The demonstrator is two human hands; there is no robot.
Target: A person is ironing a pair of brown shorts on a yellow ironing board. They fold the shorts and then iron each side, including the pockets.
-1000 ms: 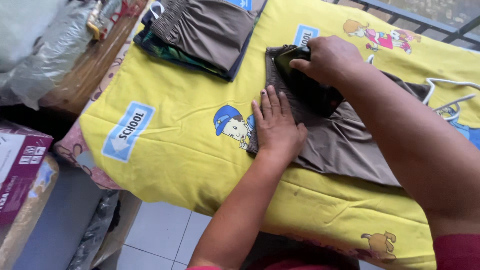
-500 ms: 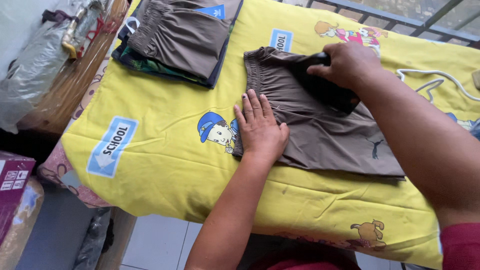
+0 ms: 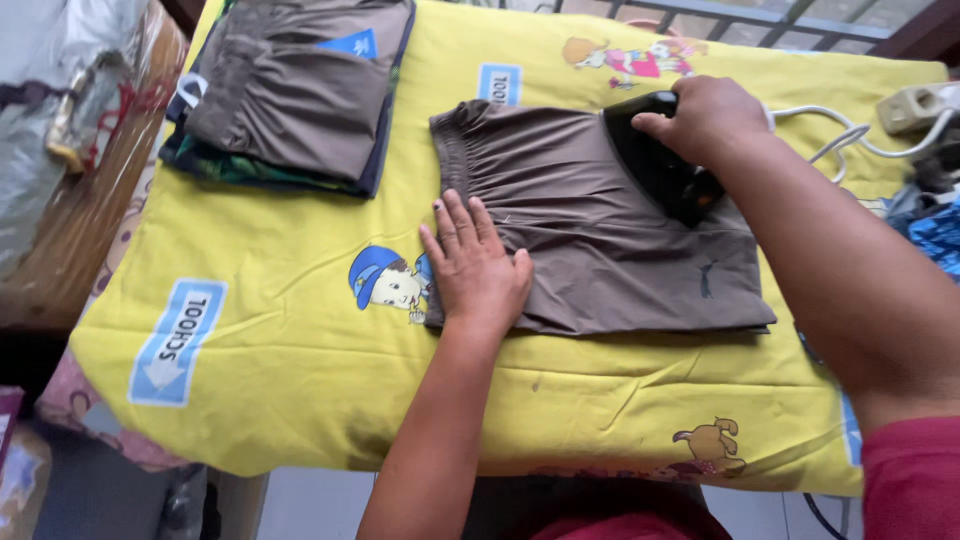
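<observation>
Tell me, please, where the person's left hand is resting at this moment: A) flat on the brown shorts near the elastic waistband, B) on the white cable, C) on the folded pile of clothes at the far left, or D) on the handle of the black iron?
A: the left hand lies flat, fingers spread, on the edge of the brown shorts near the gathered waistband, while the right hand grips the black iron.

Open cloth [image 3: 300,300] left/front; folded stack [image 3: 290,95] blocks far-left, cord [image 3: 840,135] right.
</observation>
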